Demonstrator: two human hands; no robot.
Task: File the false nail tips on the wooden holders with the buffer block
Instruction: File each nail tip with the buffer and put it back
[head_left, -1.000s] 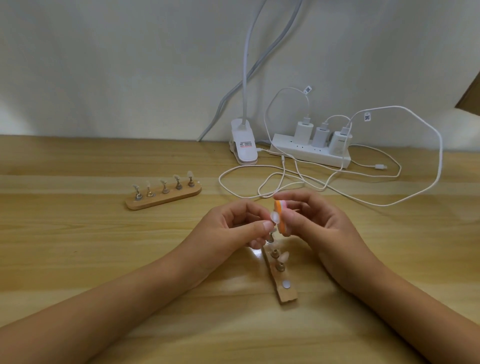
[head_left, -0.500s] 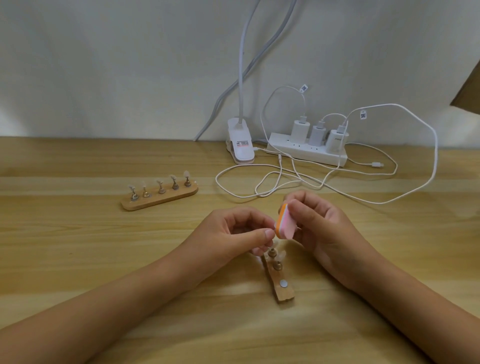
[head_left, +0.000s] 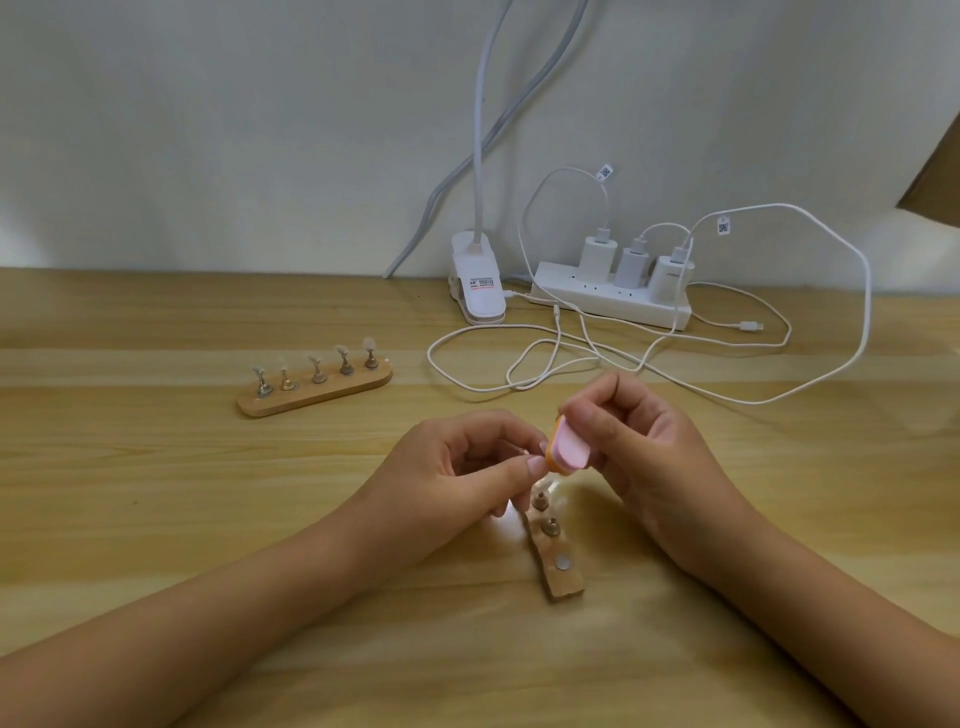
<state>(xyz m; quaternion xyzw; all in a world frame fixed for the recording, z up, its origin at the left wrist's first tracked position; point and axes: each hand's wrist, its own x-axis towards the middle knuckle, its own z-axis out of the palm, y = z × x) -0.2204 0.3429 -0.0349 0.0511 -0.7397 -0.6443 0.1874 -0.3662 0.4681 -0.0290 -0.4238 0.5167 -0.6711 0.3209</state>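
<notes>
Light wooden table set against a plain pale wall. Just below the centre of the frame: buffer block, pink broad face toward the camera, orange layer along its left edge. Turned since a second ago from an edge-on, orange-side view. Read as a filing stroke under way, with the block rolled across the work rather than lifted off it.

Right hand: fingers curled, block pinched between thumb and forefingers at its upper right corner. Left hand: fingers curled, thumb and forefinger tips closed together and touching the block's left edge. Judged to pinch a nail tip on its peg there. Tip itself hidden behind block and fingertips, so not confirmed.

Directly below both hands: near holder, lying lengthwise toward the camera, with two metal pegs standing and one bare round socket at the lower end. Consistent with one peg taken out for filing.

Left of centre, well apart from the hands: far holder, five pegs upright, each topped with a nail tip, not touched by either hand.

Upper centre and right, along the wall: lamp clip, power strip with three chargers, loose white cables.
</notes>
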